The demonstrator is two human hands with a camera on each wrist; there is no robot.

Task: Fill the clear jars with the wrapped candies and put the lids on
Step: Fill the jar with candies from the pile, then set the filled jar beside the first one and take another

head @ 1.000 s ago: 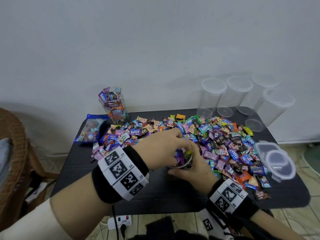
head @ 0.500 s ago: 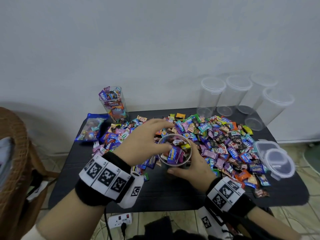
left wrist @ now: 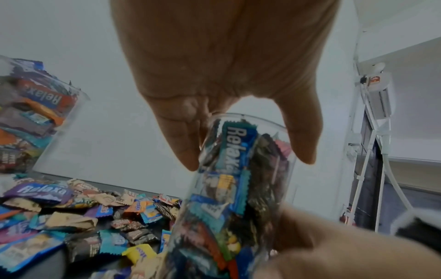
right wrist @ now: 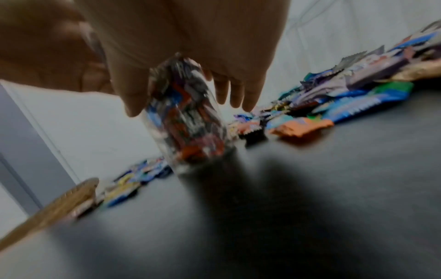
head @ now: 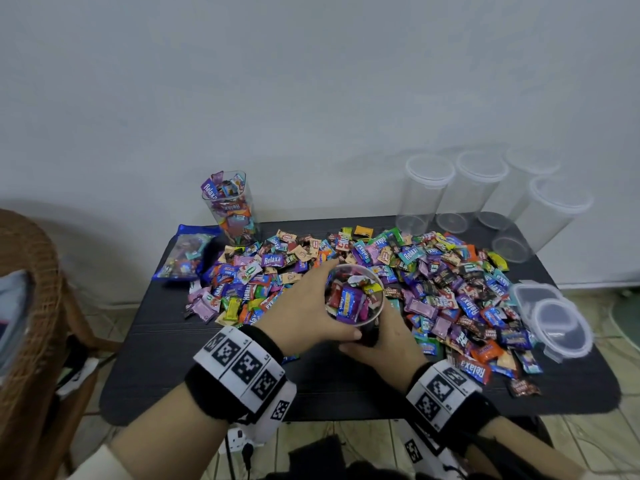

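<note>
a person's two hands grasp one clear jar (head: pixel 355 299) packed with wrapped candies, upright near the front of a black table (head: pixel 207 362). the left hand (head: pixel 304 306) wraps its fingers and thumb around the jar's upper part by the rim; the right hand (head: pixel 384 341) curls around its lower part (this wrist view is blurred). a candy pile (head: pixel 433 282) spreads behind and to the right. a second filled jar (head: pixel 230 209) stands at back left, empty lidded jars (head: pixel 427 195) at back right, loose lids (head: pixel 554 320) at the right edge.
</note>
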